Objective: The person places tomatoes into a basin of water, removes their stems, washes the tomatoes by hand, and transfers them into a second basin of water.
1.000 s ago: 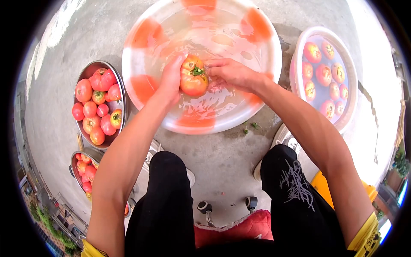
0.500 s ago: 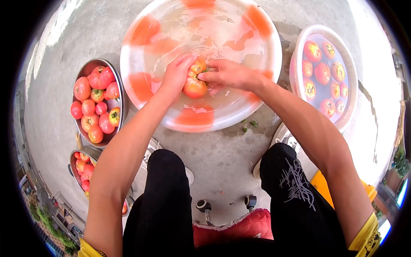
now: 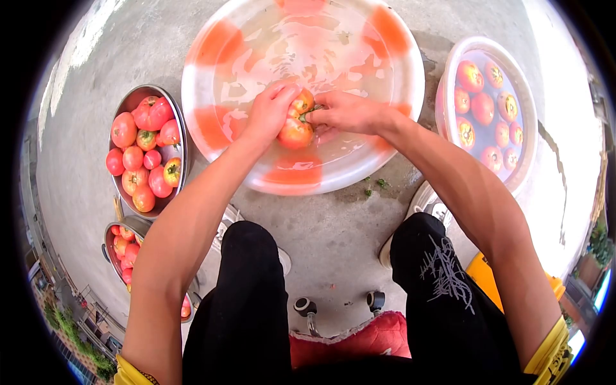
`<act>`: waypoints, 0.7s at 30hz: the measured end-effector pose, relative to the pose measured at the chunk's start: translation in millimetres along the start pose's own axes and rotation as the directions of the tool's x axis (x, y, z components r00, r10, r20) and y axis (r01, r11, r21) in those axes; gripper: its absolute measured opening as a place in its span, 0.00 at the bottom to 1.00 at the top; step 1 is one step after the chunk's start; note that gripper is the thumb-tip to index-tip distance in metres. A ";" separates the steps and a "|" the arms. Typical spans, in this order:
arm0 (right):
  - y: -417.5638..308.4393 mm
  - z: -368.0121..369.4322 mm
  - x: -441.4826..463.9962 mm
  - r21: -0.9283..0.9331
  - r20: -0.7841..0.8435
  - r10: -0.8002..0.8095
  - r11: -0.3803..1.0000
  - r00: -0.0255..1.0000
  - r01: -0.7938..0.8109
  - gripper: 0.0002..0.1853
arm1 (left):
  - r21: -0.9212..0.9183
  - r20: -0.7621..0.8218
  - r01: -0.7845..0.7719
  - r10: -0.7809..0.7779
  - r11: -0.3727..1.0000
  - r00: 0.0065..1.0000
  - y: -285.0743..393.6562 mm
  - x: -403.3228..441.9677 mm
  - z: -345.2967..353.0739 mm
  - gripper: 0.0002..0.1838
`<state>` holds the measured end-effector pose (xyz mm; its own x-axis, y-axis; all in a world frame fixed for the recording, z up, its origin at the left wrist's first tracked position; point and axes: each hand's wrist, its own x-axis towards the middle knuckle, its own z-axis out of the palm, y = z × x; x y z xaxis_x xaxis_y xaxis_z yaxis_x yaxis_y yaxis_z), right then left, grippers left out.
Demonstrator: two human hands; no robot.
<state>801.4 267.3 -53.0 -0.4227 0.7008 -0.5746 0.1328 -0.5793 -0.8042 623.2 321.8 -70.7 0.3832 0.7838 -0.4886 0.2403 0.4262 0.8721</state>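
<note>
A large lobed tomato (image 3: 295,133), red-orange with a yellowish upper part, is held over the basin of water. My left hand (image 3: 272,110) is closed around its left side, the palm hidden from view. My right hand (image 3: 346,111) reaches in from the right, thumb and fingers pinched at the tomato's green stem (image 3: 310,115) in the cleft. Beneath both hands is the wide white basin (image 3: 269,183) with orange patches, holding rippling water.
At left stand a metal bowl of tomatoes (image 3: 182,157) and a smaller metal pot (image 3: 136,224) of them. A pale tub (image 3: 530,151) at right has several tomatoes in water. Green stem scraps (image 3: 382,183) lie on the concrete near my shoes. A yellow object (image 3: 482,282) is beside my leg.
The tomato and both hands have shifted very slightly. My right fingers are now closer in on the stem. The water's ripples have changed shape.
</note>
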 end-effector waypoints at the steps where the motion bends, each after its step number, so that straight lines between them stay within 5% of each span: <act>1: 2.1 1.1 1.2 0.099 0.028 -0.039 0.994 0.999 0.036 0.21 | -0.024 0.021 -0.011 0.011 1.000 1.000 0.4 0.8 -1.5 0.15; 3: 5.3 -1.0 3.5 0.198 0.052 -0.081 0.978 0.995 0.069 0.22 | -0.047 0.041 -0.021 0.023 0.999 0.999 -0.6 1.2 -2.3 0.15; 11: -6.5 -0.7 -3.3 -0.106 0.024 0.057 0.993 0.998 -0.055 0.26 | -0.059 0.077 0.000 0.005 0.998 0.997 -0.4 -2.0 0.7 0.15; 14: -4.6 -6.5 -3.4 -0.137 0.060 -0.004 0.991 0.998 0.012 0.24 | -0.037 0.075 0.008 -0.006 0.999 0.997 0.8 -2.2 -0.1 0.14; 18: 1.5 -3.7 -0.1 0.075 0.071 -0.015 0.997 0.997 0.010 0.21 | -0.015 0.069 0.003 -0.002 1.000 0.998 2.0 -0.9 0.1 0.14; 20: -3.2 -5.4 -3.6 0.138 -0.017 -0.026 0.990 1.000 0.028 0.18 | -0.364 0.026 0.124 -0.123 0.923 0.992 3.8 3.6 -4.0 0.18; 21: -3.2 -5.1 -3.5 0.138 -0.018 -0.025 0.990 1.000 0.027 0.18 | -0.365 0.027 0.125 -0.123 0.923 0.992 3.6 4.2 -5.8 0.18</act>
<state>807.0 268.8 -49.2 -0.4095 0.7225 -0.5570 -0.0036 -0.6118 -0.7910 620.5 329.2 -69.4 0.3747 0.7127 -0.5930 -0.0559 0.6557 0.7529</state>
